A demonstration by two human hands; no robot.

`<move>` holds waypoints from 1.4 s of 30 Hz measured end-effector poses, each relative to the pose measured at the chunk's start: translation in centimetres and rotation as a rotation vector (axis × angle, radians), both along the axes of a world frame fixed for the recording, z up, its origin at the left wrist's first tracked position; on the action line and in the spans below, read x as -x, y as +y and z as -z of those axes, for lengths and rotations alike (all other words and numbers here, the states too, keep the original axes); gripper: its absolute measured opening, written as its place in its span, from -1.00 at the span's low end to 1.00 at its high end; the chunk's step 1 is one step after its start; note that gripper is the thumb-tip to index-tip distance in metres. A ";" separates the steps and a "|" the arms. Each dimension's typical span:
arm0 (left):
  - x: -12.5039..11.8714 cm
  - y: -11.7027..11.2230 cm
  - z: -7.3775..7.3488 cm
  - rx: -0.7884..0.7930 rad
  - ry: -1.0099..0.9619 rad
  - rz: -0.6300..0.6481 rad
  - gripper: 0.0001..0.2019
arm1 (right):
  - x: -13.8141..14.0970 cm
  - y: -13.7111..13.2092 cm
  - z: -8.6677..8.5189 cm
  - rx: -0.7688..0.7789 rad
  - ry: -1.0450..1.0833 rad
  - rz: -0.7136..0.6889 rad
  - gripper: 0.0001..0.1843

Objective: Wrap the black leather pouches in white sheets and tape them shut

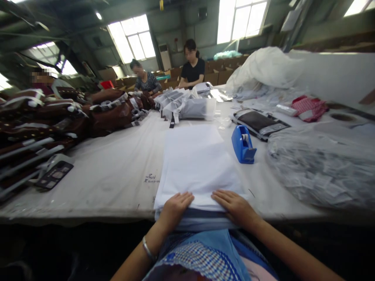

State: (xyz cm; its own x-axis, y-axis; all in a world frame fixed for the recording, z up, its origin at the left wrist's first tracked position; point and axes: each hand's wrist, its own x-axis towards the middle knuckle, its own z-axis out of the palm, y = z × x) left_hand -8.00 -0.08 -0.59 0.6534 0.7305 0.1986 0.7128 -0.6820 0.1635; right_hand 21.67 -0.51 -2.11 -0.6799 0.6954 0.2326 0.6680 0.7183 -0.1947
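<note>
A stack of white sheets (196,160), of cloth or paper, lies on the table right in front of me, its near end at the table's edge. On the near left of the stack my left hand (179,203) rests flat, fingers stretched out. My right hand (230,202) lies likewise on the near right, its fingers pointing inward. Neither hand grips anything. Just right of the stack stands a blue tape dispenser (243,144).
Brown bags (108,113) are piled along the left, by a dark patterned case (54,173). Grey-white packages (187,105) lie ahead. On the right are a black flat bag (260,121) and a clear plastic bag (322,168) of small packets. Several people stand across the table.
</note>
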 end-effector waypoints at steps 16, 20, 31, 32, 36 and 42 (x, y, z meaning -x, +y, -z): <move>0.2 -3.2 1.9 -0.052 0.025 0.009 -0.61 | -1.6 -1.1 2.1 -0.241 -0.018 -0.097 -0.26; -0.4 -1.1 -3.4 0.343 -0.047 -0.080 -0.59 | -1.6 -1.4 2.2 -0.221 -0.047 -0.083 -0.20; -8.0 10.0 0.4 0.041 0.006 0.079 -0.44 | -2.0 -3.6 1.3 -0.151 -0.053 -0.029 -0.30; -7.9 10.1 1.2 0.032 0.020 0.089 -0.44 | -2.5 -4.2 1.2 -0.152 -0.066 -0.017 -0.35; -7.3 9.8 2.7 0.000 0.027 0.092 -0.47 | -4.1 -6.6 1.1 -0.198 -0.113 0.008 -0.39; -7.5 10.1 2.5 0.046 0.044 0.094 -0.48 | -3.2 -7.3 1.8 -0.163 -0.120 0.093 -0.28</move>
State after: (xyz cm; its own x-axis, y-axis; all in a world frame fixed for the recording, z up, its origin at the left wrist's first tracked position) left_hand -0.53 9.99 -3.14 0.7269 0.6731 0.1358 0.6531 -0.7388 0.1662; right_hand 24.83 -7.80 -3.94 -0.6445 0.7159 0.2685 0.7440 0.6682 0.0041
